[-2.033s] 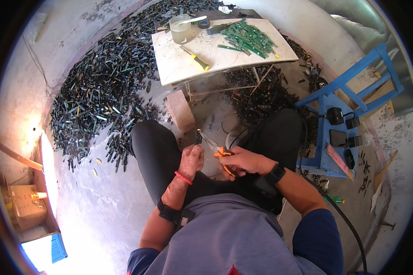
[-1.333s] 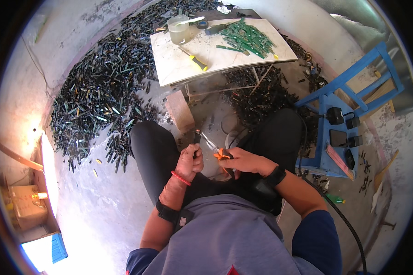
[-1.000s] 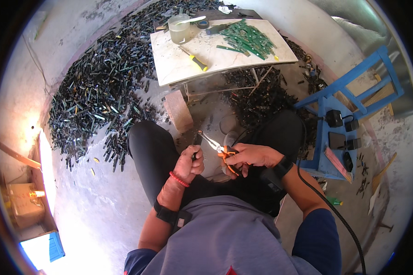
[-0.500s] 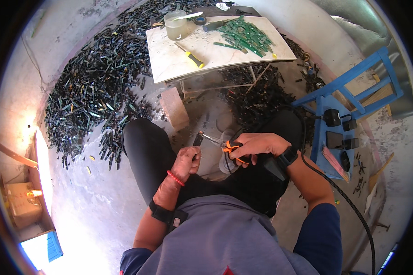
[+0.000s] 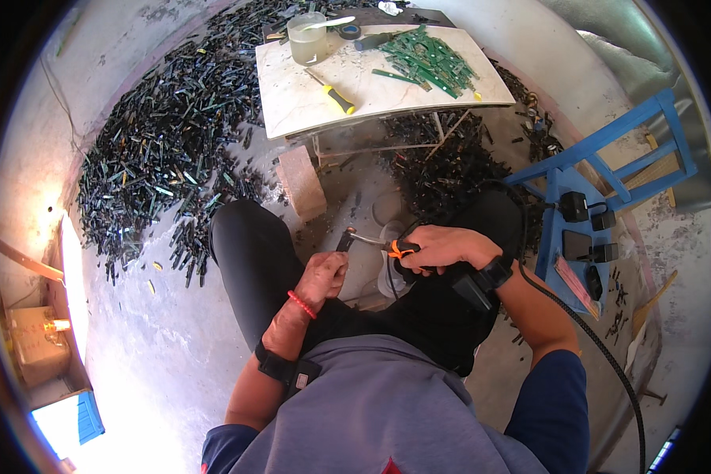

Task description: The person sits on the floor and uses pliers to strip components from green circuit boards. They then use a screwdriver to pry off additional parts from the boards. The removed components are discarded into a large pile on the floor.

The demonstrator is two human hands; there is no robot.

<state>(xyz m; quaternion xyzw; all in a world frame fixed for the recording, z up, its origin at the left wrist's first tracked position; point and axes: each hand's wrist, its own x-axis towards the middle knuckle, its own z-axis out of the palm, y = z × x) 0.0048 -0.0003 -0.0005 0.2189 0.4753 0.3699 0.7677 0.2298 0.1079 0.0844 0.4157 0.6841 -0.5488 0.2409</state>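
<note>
Between my knees, my left hand [image 5: 322,276] is closed round a small dark strip [image 5: 344,240], whose upper end sticks out above the fingers. My right hand [image 5: 448,246] grips a pair of pliers [image 5: 400,249] with orange and black handles. The metal jaws point left and meet the top end of the strip; whether they bite on it is too small to tell. Most of the lower handle is hidden under my right hand.
Ahead stands a white-topped table [image 5: 292,110] with a screwdriver [image 5: 338,99], a jar [image 5: 306,43] of cloudy liquid and a heap of green strips [image 5: 430,59]. Dark strips [image 5: 158,150] cover the floor at left. A blue chair [image 5: 565,178] holding black devices is at right; a brick [image 5: 302,186] lies ahead.
The pliers have turned in my right hand, and their lower handle, seen spread apart before, is now mostly hidden. My left hand keeps its hold on the strip. The whole view has shifted slightly.
</note>
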